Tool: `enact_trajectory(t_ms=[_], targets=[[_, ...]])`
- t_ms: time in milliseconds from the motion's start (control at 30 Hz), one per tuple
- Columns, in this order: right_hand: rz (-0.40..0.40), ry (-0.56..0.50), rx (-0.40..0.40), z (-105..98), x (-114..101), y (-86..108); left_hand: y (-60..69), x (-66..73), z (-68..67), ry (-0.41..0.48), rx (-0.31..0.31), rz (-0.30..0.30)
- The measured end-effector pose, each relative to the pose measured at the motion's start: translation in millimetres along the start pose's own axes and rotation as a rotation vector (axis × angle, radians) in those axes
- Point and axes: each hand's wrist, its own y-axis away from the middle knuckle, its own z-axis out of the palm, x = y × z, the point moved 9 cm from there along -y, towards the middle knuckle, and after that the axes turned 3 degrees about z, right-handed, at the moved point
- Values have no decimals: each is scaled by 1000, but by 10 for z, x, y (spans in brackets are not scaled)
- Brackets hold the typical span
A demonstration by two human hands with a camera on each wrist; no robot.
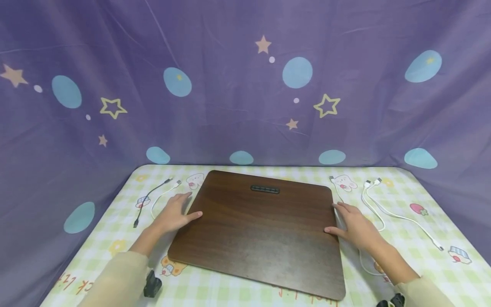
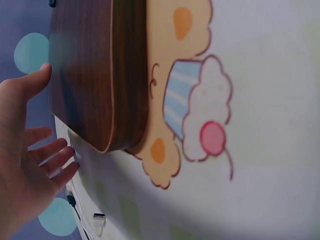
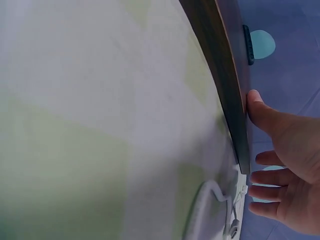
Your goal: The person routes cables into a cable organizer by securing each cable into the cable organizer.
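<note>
A dark brown wood-grain board (image 1: pixel 264 234) with rounded corners and a black slotted strip (image 1: pixel 265 189) near its far edge lies slightly askew on the table. At its left side is my left hand (image 1: pixel 172 215), fingers spread, the thumb over the board's top and the other fingers beside the edge. My right hand (image 1: pixel 356 226) is at the opposite side, its thumb at the top edge and its fingers extended past the side. In the wrist views, the left fingers (image 2: pixel 55 157) and right fingers (image 3: pixel 270 192) are loosely extended, not curled round the board.
Left of the board lie a black cable (image 1: pixel 147 200) and a white cable (image 1: pixel 163 195). Several white cables (image 1: pixel 399 216) lie to the right, one passing near my right hand. A green checked cloth (image 1: pixel 215 283) covers the table, and a purple curtain (image 1: pixel 230 115) hangs behind it.
</note>
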Motion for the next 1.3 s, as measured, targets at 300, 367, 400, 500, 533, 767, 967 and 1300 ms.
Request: enact_trajectory(t_ms=[300,367,400,500,533,767,967,1300], targets=[[-40,-54,17,42,-113,90,-7,69,38,2,19,38],[-33,-74,17,54,-130,107,-11,80,50,6,18,38],[-31,-87,23,56,-139,116,-16,82,54,8,19,36],[-26,-121,60,44,-168,142,-34,79,65,15,19,24],[-21,-135,76,35,-177,152,-41,74,70,20,17,18],[110,-280,101,26,-118,170,-74,52,72,67,23,-15],[263,-340,9,94,3,160,-81,1,64,165,27,-89],[422,-459,-56,157,155,186,-85,-192,59,369,35,-209]])
